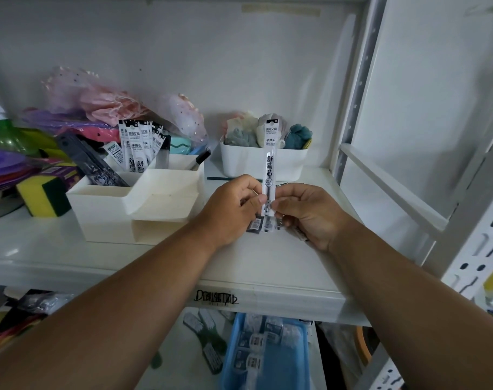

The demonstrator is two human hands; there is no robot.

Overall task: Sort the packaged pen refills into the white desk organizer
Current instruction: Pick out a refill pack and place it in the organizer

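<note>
Both hands together at shelf middle. Left hand [234,209] and right hand [307,215] pinch one packaged pen refill [270,175] upright between them, thumbs on lower end; more packs bunched under fingers. White desk organizer [135,204] just left of left hand, refill packs [138,147] standing in its back compartment. White bin [263,160] behind hands.

The refill packet [271,164] is white and clear with black lettering, like the packets [138,147] standing in the cream-white desk organizer [104,209]. The sponge [43,197] is yellow with a dark green face. The small bin [263,161] is white, the tray [268,358] below blue.
</note>
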